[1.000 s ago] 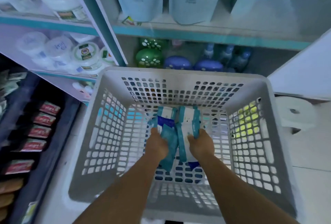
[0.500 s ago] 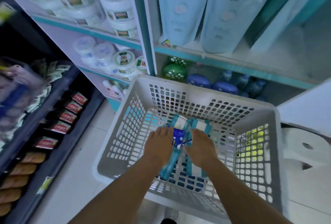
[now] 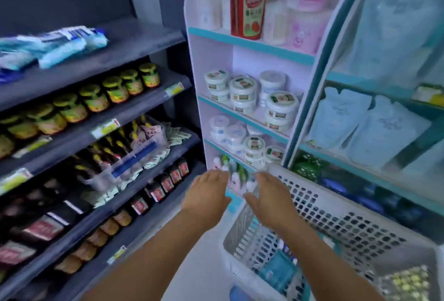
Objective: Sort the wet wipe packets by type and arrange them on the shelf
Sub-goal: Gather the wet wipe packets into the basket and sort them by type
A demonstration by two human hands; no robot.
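Your left hand (image 3: 208,195) and right hand (image 3: 269,201) are both raised in front of you, fingers straight and loosely spread, palms turned toward each other, holding nothing. Half a second ago both were down in the basket on the packets; now they are up and out of it, and your view has swung left toward the shelves.

The teal wet wipe packets (image 3: 276,270) lie below your right forearm, on the bottom of the basket near its near-left corner. They look soft and glossy, flat and pillow-shaped, though blurred. The basket (image 3: 336,216) is pale grey plastic, its walls pierced with rows of small holes.

Further out to the left, on the top dark grey shelf (image 3: 125,43), more blue-and-white packets (image 3: 52,46) lie stacked toward its left end, well apart from your hands.
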